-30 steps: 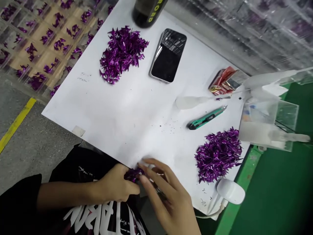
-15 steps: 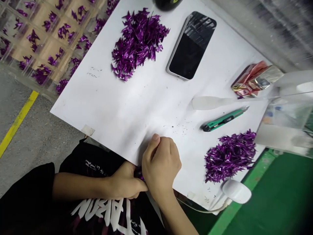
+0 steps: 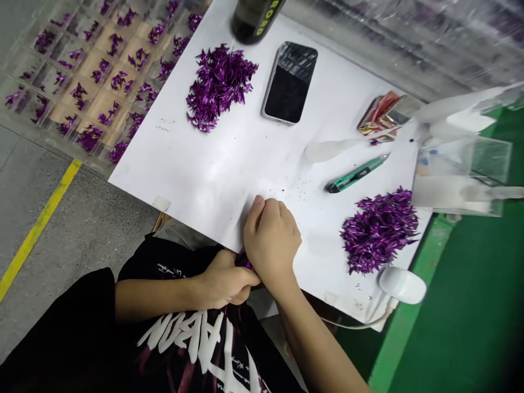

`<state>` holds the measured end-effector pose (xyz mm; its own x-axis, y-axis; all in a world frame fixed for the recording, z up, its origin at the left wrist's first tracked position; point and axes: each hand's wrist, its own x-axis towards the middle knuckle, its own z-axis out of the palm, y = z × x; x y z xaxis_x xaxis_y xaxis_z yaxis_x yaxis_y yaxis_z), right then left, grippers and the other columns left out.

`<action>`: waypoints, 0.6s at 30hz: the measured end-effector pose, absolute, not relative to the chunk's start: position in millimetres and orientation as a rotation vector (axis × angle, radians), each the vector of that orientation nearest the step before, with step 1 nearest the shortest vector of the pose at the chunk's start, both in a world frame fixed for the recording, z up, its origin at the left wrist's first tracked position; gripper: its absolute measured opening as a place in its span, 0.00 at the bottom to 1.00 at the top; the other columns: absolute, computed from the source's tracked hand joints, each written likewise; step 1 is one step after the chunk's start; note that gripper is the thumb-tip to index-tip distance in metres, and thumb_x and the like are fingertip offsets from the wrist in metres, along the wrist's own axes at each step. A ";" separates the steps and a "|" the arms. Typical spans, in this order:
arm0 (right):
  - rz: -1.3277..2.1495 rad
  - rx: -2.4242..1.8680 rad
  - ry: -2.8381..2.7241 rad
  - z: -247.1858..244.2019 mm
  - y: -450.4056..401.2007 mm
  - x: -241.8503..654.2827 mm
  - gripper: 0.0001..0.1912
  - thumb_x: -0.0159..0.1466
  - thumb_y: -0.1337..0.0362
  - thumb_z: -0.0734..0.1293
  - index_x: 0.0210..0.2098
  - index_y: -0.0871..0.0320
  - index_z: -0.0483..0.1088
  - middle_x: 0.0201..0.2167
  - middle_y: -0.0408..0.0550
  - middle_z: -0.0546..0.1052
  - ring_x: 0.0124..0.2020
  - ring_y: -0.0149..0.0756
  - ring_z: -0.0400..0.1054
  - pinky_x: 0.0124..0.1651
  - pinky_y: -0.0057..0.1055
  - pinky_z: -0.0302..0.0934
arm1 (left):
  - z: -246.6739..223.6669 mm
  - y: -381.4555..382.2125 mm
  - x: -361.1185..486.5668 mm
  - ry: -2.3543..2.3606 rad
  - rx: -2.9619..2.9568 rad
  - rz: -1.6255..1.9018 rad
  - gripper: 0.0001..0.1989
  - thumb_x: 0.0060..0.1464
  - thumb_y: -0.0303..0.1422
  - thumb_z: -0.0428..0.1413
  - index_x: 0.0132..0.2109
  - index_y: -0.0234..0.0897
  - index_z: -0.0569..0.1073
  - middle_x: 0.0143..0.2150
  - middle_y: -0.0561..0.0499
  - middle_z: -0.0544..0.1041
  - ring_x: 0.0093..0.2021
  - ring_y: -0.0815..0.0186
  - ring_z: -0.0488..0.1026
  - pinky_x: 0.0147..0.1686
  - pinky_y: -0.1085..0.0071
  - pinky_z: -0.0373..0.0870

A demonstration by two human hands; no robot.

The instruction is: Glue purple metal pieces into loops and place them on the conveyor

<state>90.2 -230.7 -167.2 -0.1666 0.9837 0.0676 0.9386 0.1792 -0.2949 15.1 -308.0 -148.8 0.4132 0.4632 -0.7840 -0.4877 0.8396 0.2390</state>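
My left hand [image 3: 225, 277] is closed at the near edge of the white board, its thumb pointing toward my right wrist. A bit of shiny purple [image 3: 248, 264] shows between this hand and the right wrist; most of it is hidden. My right hand [image 3: 273, 234] is curled into a fist on the board, thumb on top, and whatever it may hold is out of sight. To its right lies a pile of pointed purple metallic pieces [image 3: 379, 232]. A second purple pile [image 3: 219, 87] sits farther off, at the upper left of the board.
On the white board [image 3: 196, 174] are a phone [image 3: 290, 82], a green utility knife [image 3: 358, 173], a translucent spatula-like strip [image 3: 331, 150], a red packet [image 3: 379, 114] and a dark bottle [image 3: 256, 19]. A white device [image 3: 403, 285] sits at the right corner. A compartment tray [image 3: 92, 82] holds purple pieces.
The camera view has shifted, so the board and piles appear moved and more of the bottle and tray shows. Both hands keep nearly the same closed pose at the board's edge.
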 end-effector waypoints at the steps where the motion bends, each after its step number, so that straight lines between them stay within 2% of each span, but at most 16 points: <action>1: 0.332 -1.851 -2.192 -165.3 -230.2 91.6 0.18 0.76 0.57 0.52 0.29 0.51 0.46 0.26 0.44 0.62 0.30 0.38 0.56 0.33 0.36 0.44 | -146.5 -308.2 15.5 0.983 -0.031 0.614 0.20 0.45 0.17 0.52 0.17 0.41 0.55 0.09 0.62 0.51 0.09 0.78 0.48 0.14 0.74 0.40; 5: 0.580 -1.818 -2.149 -158.2 -229.1 97.5 0.21 0.76 0.51 0.54 0.27 0.51 0.51 0.24 0.43 0.63 0.29 0.38 0.58 0.34 0.36 0.48 | -140.8 -309.0 17.4 0.982 -0.071 0.647 0.16 0.47 0.15 0.52 0.21 0.40 0.61 0.10 0.64 0.53 0.09 0.79 0.47 0.14 0.74 0.38; 8: 0.596 -1.777 -2.163 -155.9 -231.1 98.3 0.24 0.74 0.48 0.57 0.25 0.51 0.55 0.25 0.44 0.65 0.30 0.38 0.60 0.36 0.37 0.52 | -144.6 -311.9 20.8 0.976 -0.115 0.674 0.16 0.46 0.14 0.53 0.22 0.40 0.63 0.10 0.64 0.53 0.09 0.77 0.48 0.14 0.74 0.39; 11: 0.574 -1.787 -2.127 -156.0 -234.6 96.6 0.23 0.73 0.48 0.58 0.24 0.52 0.58 0.25 0.45 0.66 0.30 0.38 0.61 0.36 0.38 0.53 | -152.5 -317.0 26.0 0.963 -0.147 0.715 0.16 0.44 0.14 0.54 0.21 0.40 0.62 0.09 0.63 0.53 0.10 0.76 0.50 0.13 0.74 0.41; 15: 0.515 -1.794 -2.160 -156.3 -236.5 94.2 0.24 0.73 0.51 0.58 0.22 0.50 0.54 0.22 0.43 0.63 0.27 0.36 0.58 0.35 0.38 0.52 | -159.4 -321.9 30.3 0.950 -0.161 0.723 0.15 0.43 0.16 0.55 0.20 0.39 0.64 0.09 0.60 0.57 0.10 0.75 0.53 0.13 0.74 0.44; 18: 0.421 -1.770 -2.243 -156.7 -235.1 92.8 0.24 0.73 0.53 0.58 0.22 0.50 0.50 0.21 0.41 0.59 0.25 0.35 0.54 0.34 0.38 0.49 | -159.4 -321.0 28.7 0.929 -0.180 0.703 0.16 0.42 0.15 0.55 0.19 0.40 0.63 0.09 0.61 0.56 0.10 0.75 0.52 0.12 0.73 0.43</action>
